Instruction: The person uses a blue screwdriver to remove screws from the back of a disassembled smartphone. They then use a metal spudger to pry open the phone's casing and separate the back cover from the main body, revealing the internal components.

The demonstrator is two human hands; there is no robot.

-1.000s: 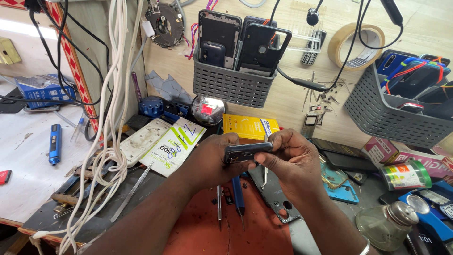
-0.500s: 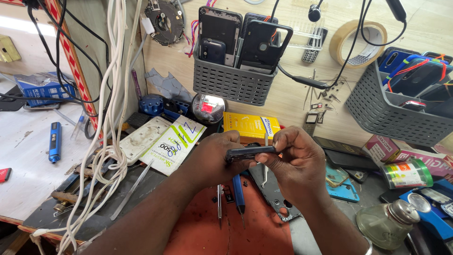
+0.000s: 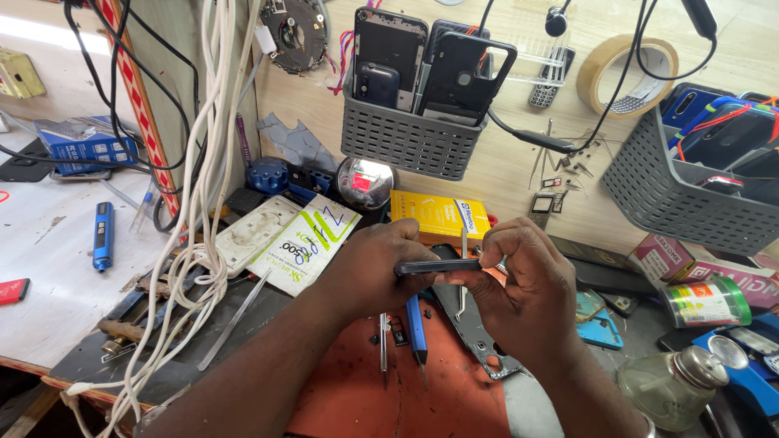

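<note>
Holding a dark phone point(image 3: 438, 265) edge-on between both hands, we keep it level just above the red work mat point(image 3: 365, 389). Our left hand point(image 3: 375, 268) curls around its left end, fingers closed on it. Our right hand point(image 3: 527, 284) grips the right end, thumb and forefinger pinching the edge, and thin metal tweezers point(image 3: 462, 276) stand upright between those fingers and the phone.

Below the phone, a blue-handled screwdriver point(image 3: 417, 328) and a slim metal tool point(image 3: 382, 341) lie on the mat, side by side. A phone frame point(image 3: 479, 341) lies under our right hand. Behind the phone sits a yellow box point(image 3: 438, 215), and left of it a white packet point(image 3: 304, 243) with green stripes. A grey basket point(image 3: 406, 134) of phones hangs on the wall above. A glass bottle point(image 3: 669, 389) with a metal cap stands at lower right.
</note>
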